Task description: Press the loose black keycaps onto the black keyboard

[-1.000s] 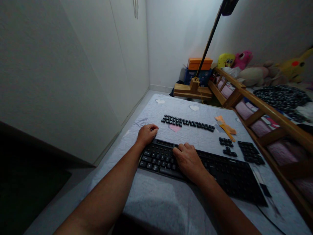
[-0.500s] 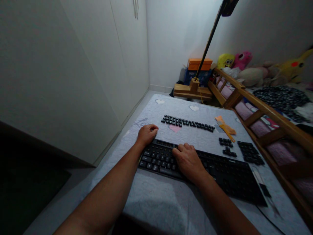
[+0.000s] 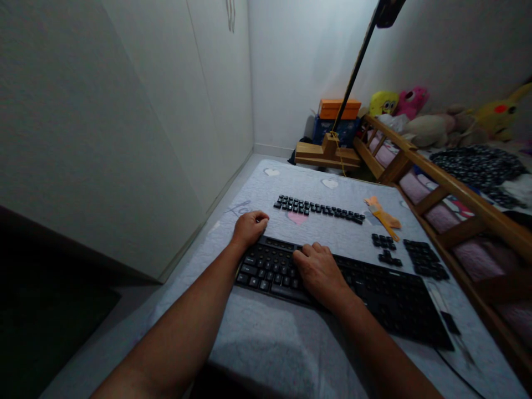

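A black keyboard (image 3: 291, 291) lies across the cloth-covered table, with keycaps on its lower left rows and bare key sockets along the top and right. Resting at its upper left corner is my left hand (image 3: 249, 228), fingers curled in; a small dark spot shows between thumb and finger, too small to name. My right hand (image 3: 319, 271) lies over the middle of the keyboard with bent fingers held together. Its fingertips touch the keys, and whatever they grip is hidden. Beyond the keyboard, loose black keycaps (image 3: 318, 208) stand in rows.
More keycaps (image 3: 426, 259) lie in groups at the right. A yellow-handled brush (image 3: 386, 223) rests on an orange cloth (image 3: 390, 219). Another slim tool (image 3: 451, 324) lies by the keyboard's right end, near its cable (image 3: 457, 371). A wooden bed rail (image 3: 465, 194) borders the table.
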`<state>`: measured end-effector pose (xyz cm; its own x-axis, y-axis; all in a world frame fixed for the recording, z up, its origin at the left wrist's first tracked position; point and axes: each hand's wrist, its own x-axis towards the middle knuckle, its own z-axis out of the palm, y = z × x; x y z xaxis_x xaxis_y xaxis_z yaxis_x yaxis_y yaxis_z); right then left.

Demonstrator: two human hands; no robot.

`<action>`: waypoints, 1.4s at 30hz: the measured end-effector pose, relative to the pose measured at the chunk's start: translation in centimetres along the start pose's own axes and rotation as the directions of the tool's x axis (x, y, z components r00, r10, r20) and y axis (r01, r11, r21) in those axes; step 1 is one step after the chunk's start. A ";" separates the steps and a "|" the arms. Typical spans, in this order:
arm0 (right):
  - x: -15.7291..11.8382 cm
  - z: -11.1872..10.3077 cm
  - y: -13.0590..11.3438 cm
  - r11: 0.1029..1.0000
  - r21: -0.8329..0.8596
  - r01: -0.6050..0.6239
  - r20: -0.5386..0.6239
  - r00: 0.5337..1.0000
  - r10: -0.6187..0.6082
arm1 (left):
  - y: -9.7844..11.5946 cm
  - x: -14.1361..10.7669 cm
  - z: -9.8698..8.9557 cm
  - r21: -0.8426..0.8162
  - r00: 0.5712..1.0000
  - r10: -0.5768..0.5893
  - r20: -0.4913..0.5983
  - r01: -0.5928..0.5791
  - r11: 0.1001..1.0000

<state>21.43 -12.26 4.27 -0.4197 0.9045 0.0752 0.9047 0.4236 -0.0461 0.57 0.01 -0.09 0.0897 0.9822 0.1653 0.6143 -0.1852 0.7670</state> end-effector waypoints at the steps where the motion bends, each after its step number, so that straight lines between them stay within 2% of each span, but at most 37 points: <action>1: 0.0 0.0 0.0 1.000 -0.002 -0.001 0.002 1.000 0.002 | 0.1 0.0 0.0 0.000 1.000 -0.001 0.000 0.001 1.000; 33: 0.0 -0.1 -0.1 1.000 -0.028 0.000 0.022 1.000 0.001 | 0.3 0.0 -0.1 -0.001 1.000 0.003 -0.008 -0.003 1.000; 42: 0.3 -0.2 -0.1 1.000 -0.017 -0.011 0.061 0.998 0.012 | -0.1 0.0 0.1 -0.004 1.000 -0.003 -0.004 0.003 1.000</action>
<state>21.27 -12.07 4.48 -0.4125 0.9109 0.0135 0.9104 0.4127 -0.0304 0.59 0.06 -0.19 0.0849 0.9825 0.1657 0.6112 -0.1827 0.7701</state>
